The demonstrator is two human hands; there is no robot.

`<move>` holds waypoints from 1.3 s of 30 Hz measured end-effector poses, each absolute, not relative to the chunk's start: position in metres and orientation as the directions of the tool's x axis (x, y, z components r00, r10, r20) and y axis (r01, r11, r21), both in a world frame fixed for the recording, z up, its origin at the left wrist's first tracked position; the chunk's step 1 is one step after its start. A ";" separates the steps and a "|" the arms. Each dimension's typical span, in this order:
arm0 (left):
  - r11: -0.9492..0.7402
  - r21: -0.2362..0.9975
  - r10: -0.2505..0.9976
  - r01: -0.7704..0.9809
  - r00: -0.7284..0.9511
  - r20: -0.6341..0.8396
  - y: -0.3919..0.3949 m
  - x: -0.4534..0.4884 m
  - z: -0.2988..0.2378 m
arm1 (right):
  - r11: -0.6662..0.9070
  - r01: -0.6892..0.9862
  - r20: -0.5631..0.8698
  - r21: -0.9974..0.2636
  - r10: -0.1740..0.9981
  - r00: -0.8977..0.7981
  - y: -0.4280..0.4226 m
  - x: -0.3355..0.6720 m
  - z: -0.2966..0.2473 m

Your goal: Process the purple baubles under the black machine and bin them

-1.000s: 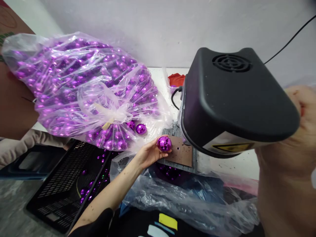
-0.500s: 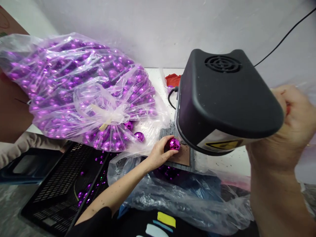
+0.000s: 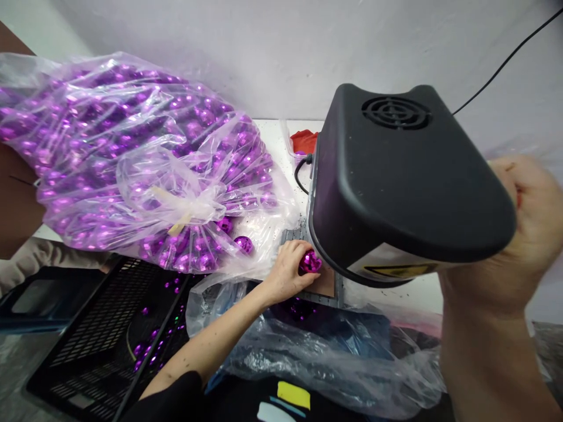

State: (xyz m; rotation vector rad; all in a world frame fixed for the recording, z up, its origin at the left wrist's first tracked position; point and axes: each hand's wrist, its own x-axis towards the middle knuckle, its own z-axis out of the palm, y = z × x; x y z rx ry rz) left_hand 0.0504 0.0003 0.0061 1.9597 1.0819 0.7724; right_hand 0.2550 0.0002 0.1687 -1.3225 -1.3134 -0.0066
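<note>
Between the thumb and fingers of my left hand [image 3: 288, 272] is a shiny purple mirror ball [image 3: 310, 261]. It is just above a brown board [image 3: 324, 283] on a grey metal base [image 3: 339, 292], beside the lower left side of a black machine housing [image 3: 409, 176]. My right hand [image 3: 534, 234] is closed at the housing's right side, with the arm coming up from below. The housing hides most of its fingers and whatever they grip. Two loose mirror balls, one of them a purple ball [image 3: 243, 245], lie left of my left hand.
A tied clear bag [image 3: 176, 140] full of purple balls fills the left. Below it stands a black plastic crate [image 3: 83, 334] with several balls. Another person's sleeve [image 3: 48, 261] shows at far left. Clear plastic sheeting [image 3: 334, 363] covers my lap. Something red [image 3: 303, 142] lies behind the machine.
My left hand has closed further around the ball, and the ball has turned a little. The bag and crate appear slightly farther left. My right hand stays at the machine's side.
</note>
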 end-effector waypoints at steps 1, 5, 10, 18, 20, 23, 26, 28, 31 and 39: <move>-0.363 0.833 0.877 0.417 0.456 0.154 0.000 0.051 0.003 | 0.348 0.662 0.685 -0.663 0.638 0.351 0.000 0.255 0.168; -0.404 0.829 0.865 0.388 0.457 0.207 -0.004 0.053 -0.015 | 0.355 0.674 0.698 -0.648 0.631 0.338 -0.001 0.257 0.168; -0.399 0.851 0.858 0.343 0.468 0.213 -0.008 0.054 -0.028 | 0.343 0.664 0.684 -0.665 0.637 0.356 -0.002 0.256 0.170; -0.374 0.827 0.844 0.420 0.523 0.115 -0.007 0.053 -0.010 | 0.333 0.597 0.631 -0.729 0.664 0.400 -0.002 0.253 0.173; -0.347 0.811 0.867 0.472 0.491 0.086 -0.008 0.055 -0.006 | 0.337 0.588 0.629 -0.735 0.663 0.406 -0.001 0.253 0.173; -0.348 0.776 0.893 0.527 0.439 0.102 -0.010 0.060 -0.006 | 0.337 0.584 0.625 -0.739 0.665 0.408 0.000 0.254 0.171; -0.370 0.776 0.895 0.511 0.420 0.150 -0.012 0.063 -0.011 | 0.326 0.590 0.619 -0.738 0.676 0.400 -0.005 0.255 0.171; -0.371 0.792 0.898 0.485 0.404 0.173 -0.013 0.064 -0.014 | 0.309 0.616 0.620 -0.724 0.683 0.386 -0.013 0.254 0.172; -0.370 0.804 0.900 0.465 0.393 0.187 -0.013 0.063 -0.019 | 0.274 0.678 0.638 -0.682 0.675 0.370 -0.028 0.251 0.171; -0.368 0.833 0.897 0.412 0.393 0.202 -0.011 0.062 -0.027 | 0.225 0.788 0.688 -0.573 0.654 0.314 -0.061 0.250 0.150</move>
